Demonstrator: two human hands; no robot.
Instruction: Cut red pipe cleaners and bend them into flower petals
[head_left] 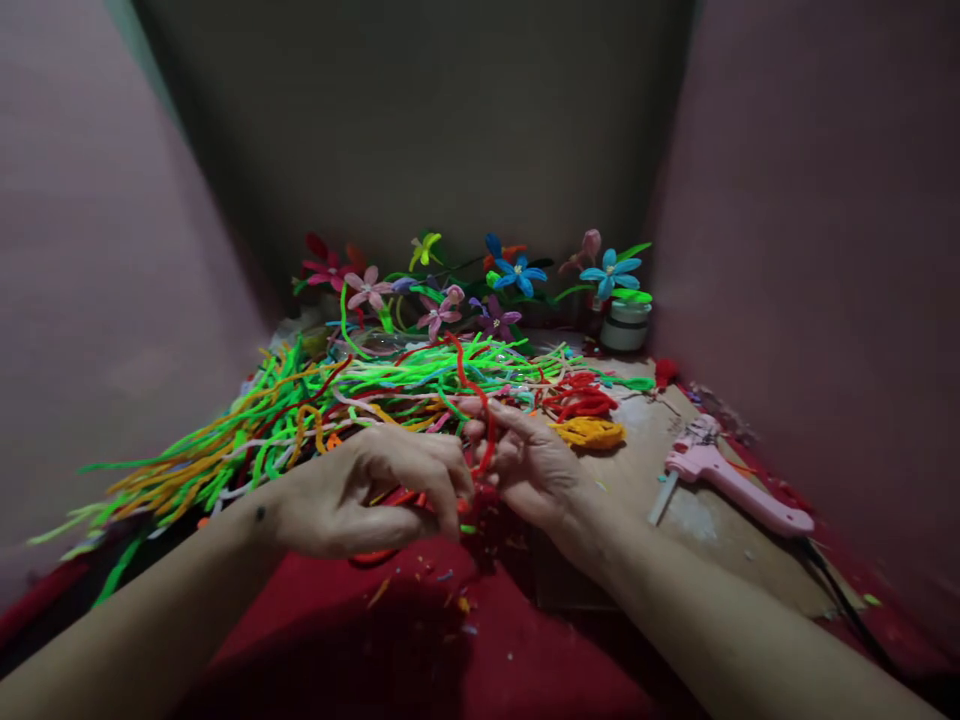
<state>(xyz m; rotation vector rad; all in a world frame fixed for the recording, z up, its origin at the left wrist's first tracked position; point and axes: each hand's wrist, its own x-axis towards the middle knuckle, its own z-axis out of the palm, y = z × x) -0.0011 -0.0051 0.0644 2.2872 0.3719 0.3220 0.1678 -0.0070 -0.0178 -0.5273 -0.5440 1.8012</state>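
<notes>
A red pipe cleaner rises in a curve between my two hands, its upper end leaning left over the green stems behind. My left hand is closed, its thumb and fingers bent in a pinch at the lower part of the red strand. Facing it, my right hand has its palm partly turned up and its fingers curled around the same pipe cleaner. The exact grip between the fingertips is partly hidden. Below my left hand, an orange-red loop rests on the red cloth.
A big pile of green, orange and white pipe cleaners spreads left and behind. Yellow and red bundles lie right of it. A pink glue gun lies on a board. Pipe-cleaner flowers and a jar stand behind.
</notes>
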